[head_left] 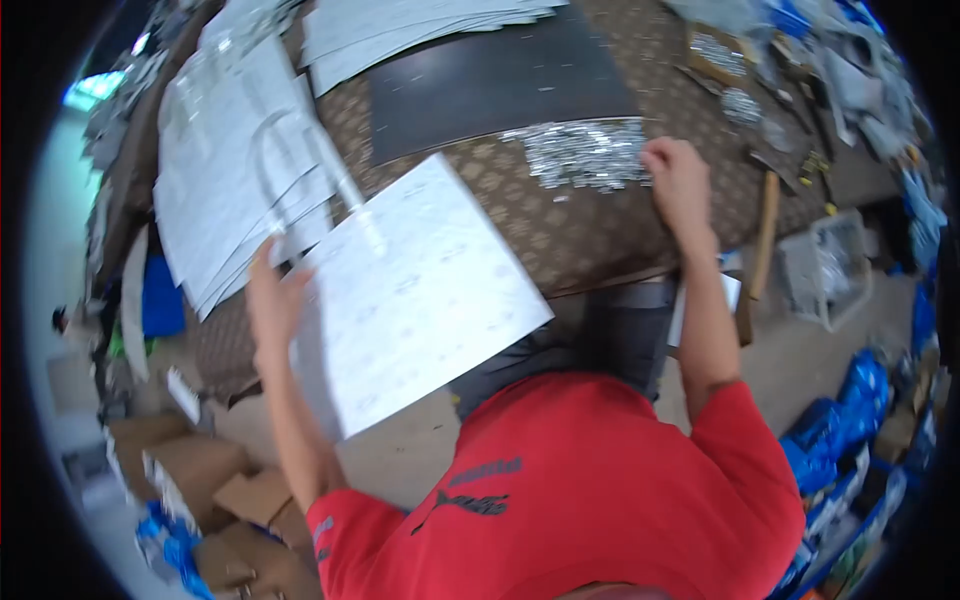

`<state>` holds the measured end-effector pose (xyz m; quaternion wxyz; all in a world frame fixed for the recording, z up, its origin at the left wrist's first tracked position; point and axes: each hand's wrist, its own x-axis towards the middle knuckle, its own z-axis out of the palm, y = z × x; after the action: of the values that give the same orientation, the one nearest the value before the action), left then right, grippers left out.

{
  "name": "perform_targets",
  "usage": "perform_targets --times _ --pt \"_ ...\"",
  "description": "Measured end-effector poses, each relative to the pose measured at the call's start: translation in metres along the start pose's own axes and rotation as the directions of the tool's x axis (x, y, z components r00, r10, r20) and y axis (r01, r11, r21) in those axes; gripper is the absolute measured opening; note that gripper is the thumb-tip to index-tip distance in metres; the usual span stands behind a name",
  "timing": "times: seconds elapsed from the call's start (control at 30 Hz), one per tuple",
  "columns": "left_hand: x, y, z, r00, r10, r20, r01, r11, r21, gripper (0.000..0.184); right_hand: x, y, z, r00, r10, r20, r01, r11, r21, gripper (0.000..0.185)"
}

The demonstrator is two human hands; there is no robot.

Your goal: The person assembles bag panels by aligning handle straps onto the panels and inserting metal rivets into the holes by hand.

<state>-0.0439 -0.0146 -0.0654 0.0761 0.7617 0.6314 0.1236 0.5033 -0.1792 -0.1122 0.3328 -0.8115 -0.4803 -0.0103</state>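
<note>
Left grip: at the left edge of your white paper bag; can't tell if clamped.
Right grip: fingertips bunched at the right edge of the silver pieces; can't tell if one's pinched.
White paper bag: tilted in front of you, past the table edge.
Dark board: behind the silver pieces.
White stack: left on the table.
</note>
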Motion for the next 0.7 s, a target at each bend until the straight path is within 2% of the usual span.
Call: perform_targets --times 0.03,0.07,0.1,0.13,0.2,0.27,0.37,0.47,0.53,0.57,0.6,0.63,0.7 --pt "-0.001 0.013 0.007 0.995 0.074 -0.065 -0.081 0.991 -0.107 0.069 0.003 0.005 0.001 1.000 -0.020 0.015 0.020 0.999 0.028 0.015" --pt "-0.002 0.026 0.007 0.979 0.187 -0.085 -0.195 0.975 -0.105 0.066 0.003 -0.001 -0.005 0.999 0.002 0.048 -0.005 0.998 0.055 0.015" --pt "0.003 0.023 0.020 0.957 0.263 -0.121 -0.264 0.964 0.011 0.063 0.003 -0.001 -0.005 0.998 -0.015 0.064 0.008 0.995 0.100 0.015" --pt "0.004 0.040 0.018 0.956 0.285 -0.075 -0.290 0.954 -0.078 0.061 0.004 0.002 -0.005 0.997 -0.032 0.074 0.025 0.995 0.101 0.015" --pt "0.009 0.071 0.007 0.954 0.279 0.109 -0.264 0.955 -0.138 0.064 0.006 0.002 -0.009 0.997 -0.044 0.062 0.039 0.996 0.080 0.016" --pt "0.007 0.080 0.017 0.953 0.297 0.059 -0.289 0.950 -0.118 0.065 0.008 0.002 -0.013 0.998 -0.044 0.041 0.041 0.997 0.070 0.017" --pt "0.008 0.087 0.037 0.939 0.343 -0.024 -0.344 0.930 -0.132 0.065 0.012 0.010 -0.020 0.973 0.193 0.128 -0.222 0.933 0.284 0.018" --pt "0.009 0.100 0.033 0.929 0.347 -0.124 -0.364 0.918 -0.159 0.060 0.014 0.022 -0.020 0.974 0.181 0.136 -0.218 0.913 0.344 0.018" --pt "0.004 0.116 0.012 0.994 0.107 0.017 -0.093 0.923 -0.373 0.055 0.019 0.025 -0.021 0.976 0.171 0.134 -0.210 0.901 0.379 0.018" --pt "0.000 0.123 0.002 0.994 0.000 0.113 0.052 0.887 -0.460 0.053 0.020 0.026 -0.022 0.971 0.191 0.144 -0.237 0.852 0.466 0.018" --pt "-0.005 0.127 -0.006 0.994 0.009 0.108 0.042 0.887 -0.460 0.053 0.019 0.028 -0.024 0.964 0.213 0.158 -0.265 0.794 0.548 0.018" --pt "-0.013 0.127 -0.013 0.993 0.026 0.116 0.041 0.841 -0.539 0.049 0.018 0.030 -0.024 0.956 0.235 0.178 -0.294 0.727 0.621 0.018" --pt "-0.030 0.124 -0.025 0.988 0.056 0.147 0.060 0.729 -0.682 0.043 0.016 0.011 -0.034 0.955 0.217 0.203 -0.297 0.689 0.661 0.018"
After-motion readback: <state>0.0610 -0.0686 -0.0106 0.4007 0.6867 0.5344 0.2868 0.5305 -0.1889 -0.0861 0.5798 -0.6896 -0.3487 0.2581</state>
